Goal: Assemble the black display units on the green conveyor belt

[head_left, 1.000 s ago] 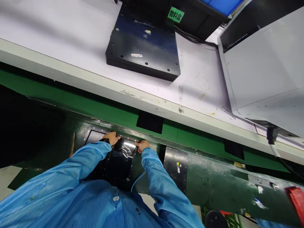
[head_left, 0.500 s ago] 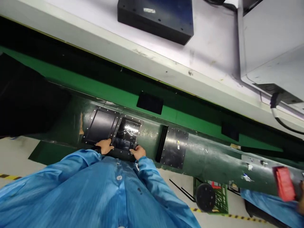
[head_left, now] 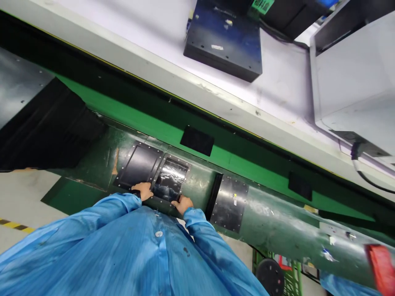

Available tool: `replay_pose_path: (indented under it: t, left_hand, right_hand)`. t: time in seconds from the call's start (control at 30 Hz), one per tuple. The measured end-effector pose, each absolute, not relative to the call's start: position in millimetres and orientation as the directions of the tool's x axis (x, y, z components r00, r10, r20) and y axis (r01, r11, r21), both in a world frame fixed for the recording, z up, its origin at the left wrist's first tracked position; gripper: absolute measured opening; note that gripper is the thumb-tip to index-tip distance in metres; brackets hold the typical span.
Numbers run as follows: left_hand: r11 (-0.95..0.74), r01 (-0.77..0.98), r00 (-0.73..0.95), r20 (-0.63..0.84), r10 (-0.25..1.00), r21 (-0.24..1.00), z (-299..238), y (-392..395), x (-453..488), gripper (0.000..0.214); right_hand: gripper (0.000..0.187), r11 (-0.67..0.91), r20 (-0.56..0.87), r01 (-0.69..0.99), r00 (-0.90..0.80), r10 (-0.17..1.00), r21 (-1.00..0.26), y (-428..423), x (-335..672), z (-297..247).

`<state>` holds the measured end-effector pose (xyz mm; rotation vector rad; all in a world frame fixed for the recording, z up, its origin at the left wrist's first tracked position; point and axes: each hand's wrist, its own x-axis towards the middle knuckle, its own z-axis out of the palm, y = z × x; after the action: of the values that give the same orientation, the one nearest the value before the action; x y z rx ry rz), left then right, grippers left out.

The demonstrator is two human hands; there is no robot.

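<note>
On the green housing (head_left: 277, 230), your left hand (head_left: 143, 191) and right hand (head_left: 182, 204) touch the filmed black panel (head_left: 170, 179), grip unclear; a black metal block (head_left: 224, 45) sits at one o'clock.

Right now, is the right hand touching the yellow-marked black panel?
Apart: head view shows the right hand clear of that black panel, green casing between.

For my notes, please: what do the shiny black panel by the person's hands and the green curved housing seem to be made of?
The shiny black panel looks like a screwed-on sheet, metal or plastic, under clear film: the glare is crumpled. The green housing looks like painted metal, glossy and scuffed, but the paint hides the base material.
</note>
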<state>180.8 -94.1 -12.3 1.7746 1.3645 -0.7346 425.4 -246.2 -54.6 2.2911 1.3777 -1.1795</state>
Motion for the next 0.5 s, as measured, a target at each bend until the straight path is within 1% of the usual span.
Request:
replay_pose_path:
  t: [0.17, 0.23, 0.3, 0.33, 0.4, 0.43, 0.47, 0.5]
  left_hand:
    - [-0.106, 0.961, 0.273, -0.806, 0.526, 0.256, -18, -96, 185, 0.052]
    - [-0.089, 0.952, 0.295, -0.797, 0.528, 0.294, -17, -98, 186, 0.052]
    - [-0.091, 0.948, 0.297, -0.748, 0.594, 0.304, -14, -96, 180, 0.051]
    - [-0.088, 0.955, 0.268, -0.697, 0.665, 0.283, -12, -92, 173, 0.05]
    - [-0.007, 0.982, 0.111, -0.546, 0.83, 0.189, -9, -77, 152, 0.049]
    - [0.077, 0.987, 0.002, -0.482, 0.876, 0.144, -8, -66, 140, 0.05]
    - [0.165, 0.979, -0.094, -0.452, 0.887, 0.119, -7, -55, 127, 0.052]
    - [0.24, 0.964, -0.163, -0.458, 0.874, 0.114, -6, -44, 115, 0.053]
  right_hand:
    - [0.045, -0.569, -0.733, 0.794, 0.256, 0.63, -0.213, -244, 426, -56]
    - [0.042, -0.587, -0.735, 0.776, 0.255, 0.628, -0.232, -241, 428, -54]
    - [0.041, -0.633, -0.736, 0.73, 0.276, 0.618, -0.258, -238, 430, -52]
    - [0.041, -0.671, -0.733, 0.69, 0.304, 0.608, -0.271, -237, 429, -52]
    - [0.043, -0.756, -0.713, 0.58, 0.387, 0.584, -0.304, -237, 426, -51]
    - [0.046, -0.789, -0.698, 0.52, 0.43, 0.573, -0.328, -237, 422, -51]
    - [0.049, -0.812, -0.682, 0.463, 0.466, 0.564, -0.356, -237, 418, -50]
    - [0.052, -0.821, -0.665, 0.413, 0.49, 0.564, -0.393, -237, 414, -50]
